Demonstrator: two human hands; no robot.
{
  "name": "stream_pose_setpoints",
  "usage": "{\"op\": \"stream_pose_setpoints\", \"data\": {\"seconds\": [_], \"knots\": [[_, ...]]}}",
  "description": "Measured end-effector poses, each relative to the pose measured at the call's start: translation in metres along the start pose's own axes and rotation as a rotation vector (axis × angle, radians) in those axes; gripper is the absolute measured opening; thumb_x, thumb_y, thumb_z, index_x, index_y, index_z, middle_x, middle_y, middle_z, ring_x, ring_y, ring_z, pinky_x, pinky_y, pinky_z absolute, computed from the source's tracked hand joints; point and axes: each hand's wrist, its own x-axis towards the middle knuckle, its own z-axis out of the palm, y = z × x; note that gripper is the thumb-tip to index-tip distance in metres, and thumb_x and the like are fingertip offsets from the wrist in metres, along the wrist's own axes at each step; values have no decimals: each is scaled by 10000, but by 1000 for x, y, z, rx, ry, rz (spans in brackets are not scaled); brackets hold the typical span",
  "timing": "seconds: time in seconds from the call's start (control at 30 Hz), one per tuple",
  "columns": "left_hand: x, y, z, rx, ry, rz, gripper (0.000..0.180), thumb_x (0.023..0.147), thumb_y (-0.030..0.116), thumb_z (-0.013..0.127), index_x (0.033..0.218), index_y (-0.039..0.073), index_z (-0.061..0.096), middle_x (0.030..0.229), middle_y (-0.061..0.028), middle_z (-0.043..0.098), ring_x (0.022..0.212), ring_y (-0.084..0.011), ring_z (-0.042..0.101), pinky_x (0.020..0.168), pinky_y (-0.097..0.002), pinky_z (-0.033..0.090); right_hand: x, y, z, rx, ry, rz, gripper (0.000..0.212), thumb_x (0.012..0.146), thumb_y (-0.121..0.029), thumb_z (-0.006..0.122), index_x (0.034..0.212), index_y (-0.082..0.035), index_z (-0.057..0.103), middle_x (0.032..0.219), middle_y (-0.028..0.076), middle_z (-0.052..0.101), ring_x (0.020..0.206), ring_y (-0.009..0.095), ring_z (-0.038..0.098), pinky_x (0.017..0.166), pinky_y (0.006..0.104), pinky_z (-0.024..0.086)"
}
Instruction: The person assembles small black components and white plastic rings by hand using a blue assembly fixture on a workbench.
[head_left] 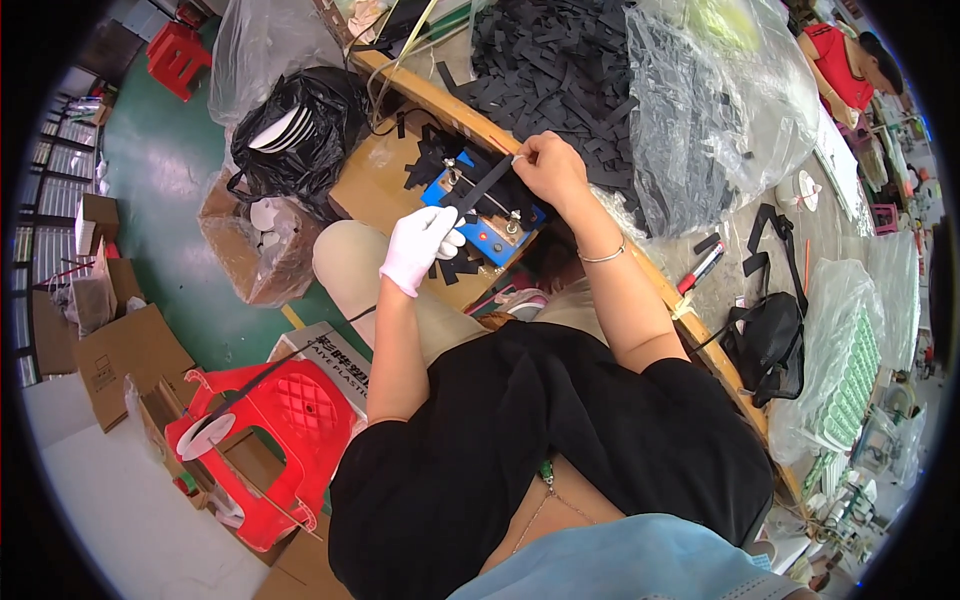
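Note:
A black strip [486, 188] is stretched between my two hands, above a blue device [497, 246] with metal posts. My left hand [421, 243], in a white glove, pinches the strip's lower left end. Bare and closed, my right hand [553, 172] grips its upper right end, by the wooden table edge. Loose black strips [428, 160] lie around the device on a cardboard surface [375, 180]. My fingers cover both ends of the held strip.
A heap of black strips [550, 75] spreads over the table beside clear plastic sheeting [700, 130]. A marker [701, 268] and black bag [775, 340] lie to the right. On the left are a black sack [300, 160], carton [245, 265] and red stool [300, 405]. A person in red [838, 68] is far right.

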Motion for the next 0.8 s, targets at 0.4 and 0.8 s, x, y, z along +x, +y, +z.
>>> {"op": "stream_pose_setpoints", "data": {"seconds": [0.4,0.8], "knots": [[9,-13,6,195,92,-58,269,890,243,546,838,-7,629,670,-50,608,523,-81,528,509,-210,440,-4,-9,-2,-33,-4,-19,139,674,-181,644,711,-54,601,808,120,580,771,310,590,681,394,472],[-1,18,16,-101,-47,208,240,905,195,520,884,-26,612,704,-74,621,599,-107,576,558,-217,468,-14,-14,-35,803,-459,127,152,809,-152,645,846,-5,632,712,-38,554,618,12,440,526,164,325]]}}
